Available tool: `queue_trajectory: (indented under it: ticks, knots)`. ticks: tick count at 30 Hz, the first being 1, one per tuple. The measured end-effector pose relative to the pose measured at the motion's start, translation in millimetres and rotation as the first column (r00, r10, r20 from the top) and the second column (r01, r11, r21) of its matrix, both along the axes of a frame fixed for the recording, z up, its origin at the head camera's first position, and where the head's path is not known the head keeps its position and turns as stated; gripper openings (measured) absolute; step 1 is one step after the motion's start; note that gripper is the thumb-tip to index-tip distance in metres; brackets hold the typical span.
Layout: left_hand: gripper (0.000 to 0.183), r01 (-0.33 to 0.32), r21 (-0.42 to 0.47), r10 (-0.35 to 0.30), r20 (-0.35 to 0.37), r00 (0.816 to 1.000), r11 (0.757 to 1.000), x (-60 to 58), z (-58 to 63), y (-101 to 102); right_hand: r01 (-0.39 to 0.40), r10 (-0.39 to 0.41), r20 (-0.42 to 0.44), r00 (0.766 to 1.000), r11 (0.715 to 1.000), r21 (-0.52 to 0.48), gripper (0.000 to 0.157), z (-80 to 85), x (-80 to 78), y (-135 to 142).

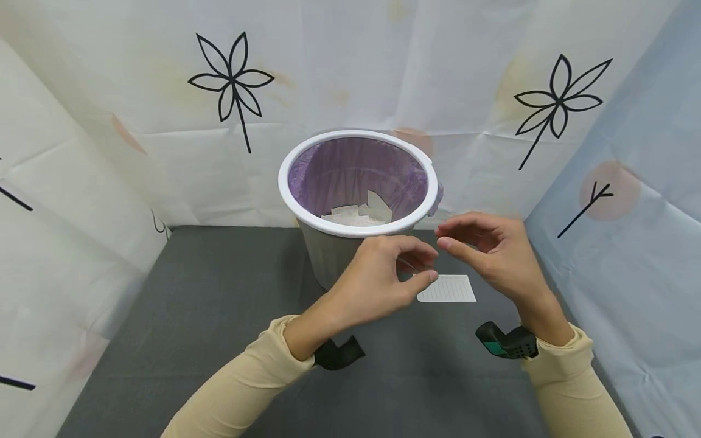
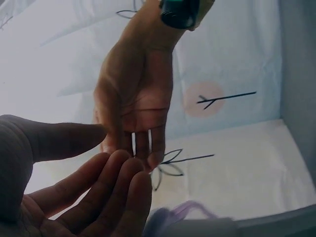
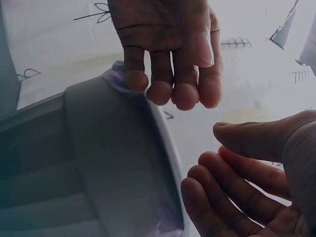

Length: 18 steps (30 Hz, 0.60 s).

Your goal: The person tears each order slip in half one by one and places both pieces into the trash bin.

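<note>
In the head view my left hand (image 1: 386,274) hovers in front of the bin, its thumb apart from its loosely bent fingers and nothing between them. Facing it from the right is my right hand (image 1: 487,249), also holding nothing, fingers loosely bent. Only a small space separates the two sets of fingertips. A white lined paper (image 1: 448,288) lies on the dark table just below and between them. Behind the left hand stands a grey bin (image 1: 323,255) with a white rim and a purple liner (image 1: 328,176). Several paper pieces (image 1: 358,214) lie inside it.
The dark grey table (image 1: 219,316) carries the bin near its back edge. White patterned cloth (image 1: 350,73) hangs behind it, and a bluish cloth (image 1: 646,255) borders the right side. Black wrist devices, such as the right one (image 1: 506,342), sit under both wrists.
</note>
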<state>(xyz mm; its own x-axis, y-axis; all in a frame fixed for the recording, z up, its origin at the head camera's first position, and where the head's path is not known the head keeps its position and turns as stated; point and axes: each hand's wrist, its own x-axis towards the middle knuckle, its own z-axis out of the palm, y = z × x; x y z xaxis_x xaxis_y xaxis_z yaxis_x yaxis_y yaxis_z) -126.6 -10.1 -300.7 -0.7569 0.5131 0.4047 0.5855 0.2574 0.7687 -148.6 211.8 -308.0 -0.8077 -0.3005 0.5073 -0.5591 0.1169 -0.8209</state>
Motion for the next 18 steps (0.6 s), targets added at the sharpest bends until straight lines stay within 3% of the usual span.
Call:
queue_trajectory:
  ticks: [8, 18]
  knots:
    - [0.020, -0.075, -0.059, 0.076, 0.010, 0.997, 0.995, -7.2, -49.9, 26, 0.143, -0.151, 0.099, 0.984, 0.986, 0.086, 0.019, -37.8, 3.9, 18]
    - [0.026, -0.133, -0.161, 0.151, 0.104, 0.983, 0.978, -24.2, -119.6, 52, 0.176, -0.199, 0.198, 0.960, 0.976, 0.128, 0.023, -93.8, -2.9, 39]
